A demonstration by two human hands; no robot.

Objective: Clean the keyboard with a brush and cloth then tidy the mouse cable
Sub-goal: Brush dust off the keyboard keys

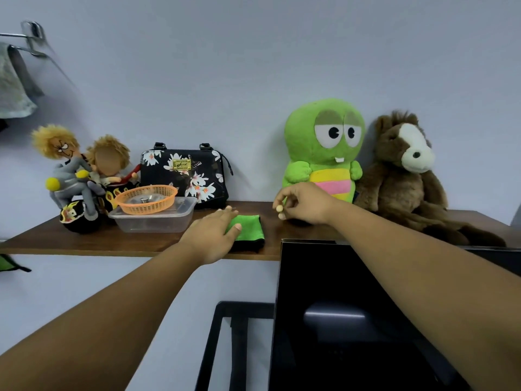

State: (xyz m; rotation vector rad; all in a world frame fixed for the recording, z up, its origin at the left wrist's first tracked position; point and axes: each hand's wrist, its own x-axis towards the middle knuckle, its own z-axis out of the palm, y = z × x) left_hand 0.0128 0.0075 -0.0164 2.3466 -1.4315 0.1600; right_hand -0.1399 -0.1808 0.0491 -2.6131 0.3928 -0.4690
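A pale wall fills the upper view, and a long brown wooden shelf runs across it. Below the shelf at the right stands a black monitor, seen from behind. On the shelf's right end sit a brown plush animal and, just beside it, a green plush toy. Further left stand a black floral handbag and two rag dolls on a toy motorbike. In front of the handbag, an orange mesh basket rests on a clear plastic container. The folded green cloth lies on the shelf between the container and the green toy. The left hand rests on the cloth's left edge, fingers spread flat. The right hand hovers before the green toy, its fingers pinched on a small pale object, too small to identify.
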